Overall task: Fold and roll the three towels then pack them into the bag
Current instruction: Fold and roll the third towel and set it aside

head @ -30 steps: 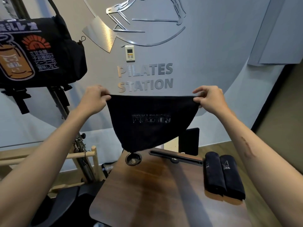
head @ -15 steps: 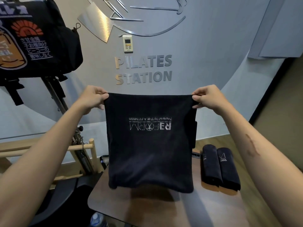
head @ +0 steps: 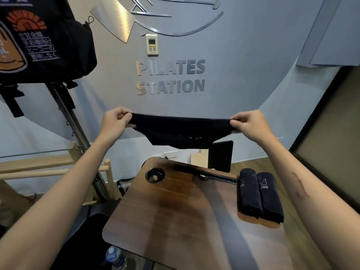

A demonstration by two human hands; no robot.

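While raised, both hands' fingers (head: 127, 115) pinch the towel (head: 181, 133).

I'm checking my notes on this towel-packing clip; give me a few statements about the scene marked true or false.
1. Both hands pinch the black towel in the air. True: left hand, right hand.
2. Three rolled towels lie on the table. False: two rolled towels lie on the table.
3. The bag hangs at upper left. True.
4. The rolled towels are inside the bag. False: they lie on the table's right side.
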